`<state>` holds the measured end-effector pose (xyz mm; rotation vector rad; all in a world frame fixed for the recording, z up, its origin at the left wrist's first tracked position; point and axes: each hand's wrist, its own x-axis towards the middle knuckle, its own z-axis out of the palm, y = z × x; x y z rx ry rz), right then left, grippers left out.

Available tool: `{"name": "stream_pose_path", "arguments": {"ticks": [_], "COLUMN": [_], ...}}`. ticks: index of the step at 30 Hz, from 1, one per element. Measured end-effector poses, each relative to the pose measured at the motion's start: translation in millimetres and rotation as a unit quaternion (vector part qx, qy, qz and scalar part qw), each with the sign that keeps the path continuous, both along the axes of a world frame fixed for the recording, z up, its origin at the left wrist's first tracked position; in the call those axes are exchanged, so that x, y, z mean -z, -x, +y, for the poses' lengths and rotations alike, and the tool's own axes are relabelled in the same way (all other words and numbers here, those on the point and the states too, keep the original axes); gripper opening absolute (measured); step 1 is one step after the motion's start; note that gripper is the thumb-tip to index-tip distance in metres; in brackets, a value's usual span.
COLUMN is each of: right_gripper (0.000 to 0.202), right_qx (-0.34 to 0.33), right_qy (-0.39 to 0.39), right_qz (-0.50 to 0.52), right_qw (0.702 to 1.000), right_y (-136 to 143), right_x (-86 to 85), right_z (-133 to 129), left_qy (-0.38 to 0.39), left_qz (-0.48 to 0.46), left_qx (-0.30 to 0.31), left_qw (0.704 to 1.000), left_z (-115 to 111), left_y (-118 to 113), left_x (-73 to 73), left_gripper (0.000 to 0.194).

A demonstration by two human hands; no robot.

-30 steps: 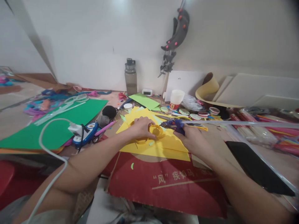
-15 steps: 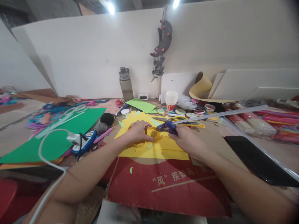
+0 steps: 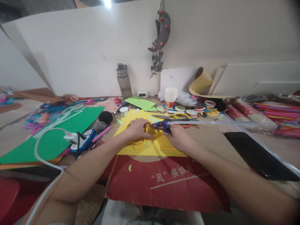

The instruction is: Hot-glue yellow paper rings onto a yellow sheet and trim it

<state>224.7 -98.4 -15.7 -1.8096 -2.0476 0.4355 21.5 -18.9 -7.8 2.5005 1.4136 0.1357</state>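
Note:
My right hand (image 3: 178, 137) is wrapped round a blue hot glue gun (image 3: 161, 125), with a long clear glue stick (image 3: 211, 122) jutting out of its back to the right. The gun's nozzle points left, close to my left fingers. My left hand (image 3: 138, 128) pinches a curled yellow paper piece (image 3: 152, 132) whose far side is partly hidden by the fingers. Beneath both hands lie yellow paper sheets (image 3: 161, 150), on top of a red cardboard sheet (image 3: 168, 184) with printed characters.
Scissors (image 3: 174, 116) with yellow handles lie behind the glue gun. A paper cup (image 3: 171, 97), small lidded tubs (image 3: 191, 112) and a bottle (image 3: 124, 81) stand further back. To the right is a black phone-like slab (image 3: 260, 154); leftward, green paper (image 3: 58, 147) and a blue power strip (image 3: 83, 143).
The glue gun has tilted so its glue stick lies nearly level, where it slanted upward before. Its nozzle stays near the yellow paper piece. The whole view has shifted slightly.

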Motion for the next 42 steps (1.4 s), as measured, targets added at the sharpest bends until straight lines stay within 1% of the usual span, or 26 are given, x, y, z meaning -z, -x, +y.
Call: {"name": "stream_pose_path", "arguments": {"ticks": [4,11,14,24,27,33,37,42], "right_gripper": [0.026,0.024,0.025,0.026,0.026,0.024,0.025,0.027], "right_qx": [0.010,0.049,0.050,0.014,0.008,0.027,0.017,-0.025], "right_qy": [-0.010,-0.015,-0.016,-0.022,-0.024,-0.017,-0.035,-0.037], "right_qz": [-0.027,-0.016,-0.019,-0.040,-0.058,-0.106,-0.073,-0.028], "right_qw": [1.000,0.999,0.998,0.999,0.998,0.994,0.997,0.999], "right_y": [-3,-5,-5,-7,-6,-5,-3,0], "right_x": [-2.4,-20.6,-23.7,-9.1,-10.1,-17.1,-10.5,-0.3], "right_z": [-2,-11,-13,-6,-8,-17,-15,-10], "left_qy": [0.004,0.011,0.010,0.011,0.012,0.021,0.016,0.013], "left_qz": [0.000,-0.006,-0.004,-0.002,0.001,0.009,0.013,0.015], "left_qx": [0.000,-0.001,-0.001,-0.001,0.000,-0.005,-0.002,0.005], "left_qw": [1.000,1.000,1.000,1.000,1.000,1.000,1.000,1.000], "left_z": [-1,-2,-2,-2,-1,-2,-1,1], "left_y": [1,-1,-1,-1,-2,-3,-2,-3], "left_x": [-2.0,-4.1,-3.8,-3.8,-3.6,-4.9,-3.8,-2.9], "left_gripper": [0.067,0.067,0.067,0.072,0.072,0.072,0.069,0.067]}}
